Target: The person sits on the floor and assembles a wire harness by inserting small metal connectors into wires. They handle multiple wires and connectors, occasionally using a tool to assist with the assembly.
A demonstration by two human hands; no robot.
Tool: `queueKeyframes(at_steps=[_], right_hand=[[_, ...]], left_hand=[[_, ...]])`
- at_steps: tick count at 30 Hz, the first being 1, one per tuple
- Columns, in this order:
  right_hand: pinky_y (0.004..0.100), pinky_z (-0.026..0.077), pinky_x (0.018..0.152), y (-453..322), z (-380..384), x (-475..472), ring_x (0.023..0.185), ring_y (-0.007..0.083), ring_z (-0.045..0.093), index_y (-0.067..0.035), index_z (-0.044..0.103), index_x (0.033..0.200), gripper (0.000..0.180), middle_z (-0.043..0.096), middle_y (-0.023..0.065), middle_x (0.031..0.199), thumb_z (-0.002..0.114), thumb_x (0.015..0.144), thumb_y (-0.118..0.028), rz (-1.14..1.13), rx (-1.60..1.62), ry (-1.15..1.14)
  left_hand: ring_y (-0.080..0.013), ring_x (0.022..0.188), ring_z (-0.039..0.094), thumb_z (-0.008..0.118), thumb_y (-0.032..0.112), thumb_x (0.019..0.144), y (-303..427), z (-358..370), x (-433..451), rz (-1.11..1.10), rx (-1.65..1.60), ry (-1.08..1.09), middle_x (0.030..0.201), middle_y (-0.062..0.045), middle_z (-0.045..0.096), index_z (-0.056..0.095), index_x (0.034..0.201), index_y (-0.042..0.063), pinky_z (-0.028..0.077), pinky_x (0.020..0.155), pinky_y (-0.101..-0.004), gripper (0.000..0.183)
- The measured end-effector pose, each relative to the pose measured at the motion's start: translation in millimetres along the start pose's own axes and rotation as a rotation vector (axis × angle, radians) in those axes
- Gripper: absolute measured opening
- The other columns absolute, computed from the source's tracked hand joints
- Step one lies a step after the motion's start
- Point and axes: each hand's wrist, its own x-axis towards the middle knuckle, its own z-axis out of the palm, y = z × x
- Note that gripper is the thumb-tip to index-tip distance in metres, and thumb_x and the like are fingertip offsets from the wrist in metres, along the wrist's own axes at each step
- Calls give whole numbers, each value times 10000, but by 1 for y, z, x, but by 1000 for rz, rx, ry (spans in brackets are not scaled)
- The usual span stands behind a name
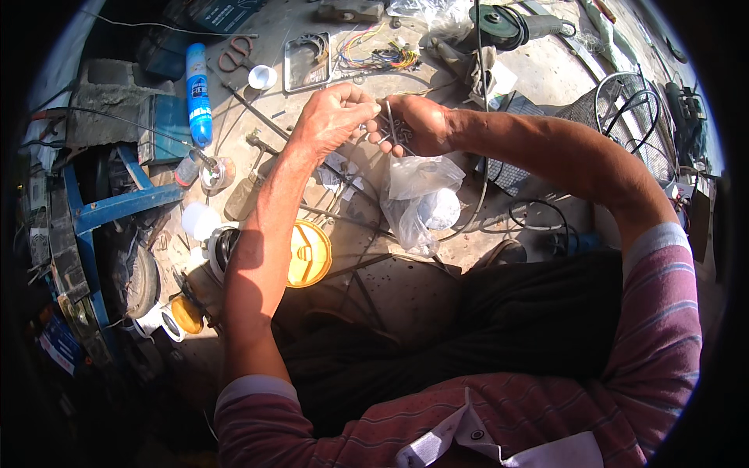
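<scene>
Both of my hands meet in front of me over the concrete floor. My right hand (pixel 424 120) is cupped palm up and holds several small metal fasteners (pixel 401 130), too small to name exactly. A thin bent metal rod (pixel 391 117) lies across that palm and fingers. At the right fingertips, my left hand (pixel 335 117) pinches a small metal piece between thumb and forefinger, mostly hidden by the fingers. Just below the hands lies a clear plastic bag (pixel 404 178), with a round whitish object (pixel 440 209) in or against it.
Beyond the hands lie an angle grinder (pixel 515 26), a coloured wire bundle (pixel 386 55), a clear plastic case (pixel 307 61) and scissors (pixel 236 54). At left are a blue spray can (pixel 199 93) and a blue metal frame (pixel 129 207). A yellow round cap (pixel 310 254) sits beside my left forearm.
</scene>
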Motion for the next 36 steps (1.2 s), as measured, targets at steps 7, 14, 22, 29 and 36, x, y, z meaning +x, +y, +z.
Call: queueKeyframes(at_steps=[7, 14, 22, 29, 36], right_hand=[[275, 414, 561, -3, -16, -13, 672, 147, 578, -86, 638, 976, 444, 659, 24, 843, 387, 1086, -436, 27, -13, 23], [272, 417, 560, -4, -25, -26, 667, 136, 583, -95, 634, 979, 422, 668, 23, 850, 414, 1083, -439, 29, -31, 59], [279, 430, 563, -7, -26, -28, 670, 143, 587, -92, 626, 977, 411, 669, 28, 850, 429, 1081, -437, 5, -71, 74], [281, 432, 565, -7, -26, -26, 675, 145, 579, -96, 623, 980, 417, 664, 22, 849, 424, 1077, -449, 38, -84, 71], [278, 444, 575, -6, -24, -27, 692, 148, 598, -93, 622, 984, 413, 668, 25, 856, 422, 1074, -442, 26, -70, 74]], left_hand=[[-185, 763, 666, 763, 167, 848, -76, -20, 28, -22, 545, 243, 898, -69, 720, 712, 1130, 47, 552, 717, -329, 311], [-451, 1027, 648, 611, -59, 827, -106, 10, 34, 144, 955, 187, 1246, -221, 531, 618, 1335, 146, 542, 865, -511, 547], [-470, 1028, 642, 673, -14, 843, -115, -1, 38, 240, 926, 176, 1171, -222, 578, 682, 1183, 106, 538, 848, -521, 360], [-488, 1023, 640, 625, 47, 883, -111, 5, 39, 100, 990, 267, 1169, -267, 596, 666, 1064, 86, 537, 857, -529, 190], [-439, 966, 672, 675, 77, 824, -128, -4, 50, 145, 932, 381, 1045, -225, 647, 672, 988, 56, 539, 806, -509, 165]])
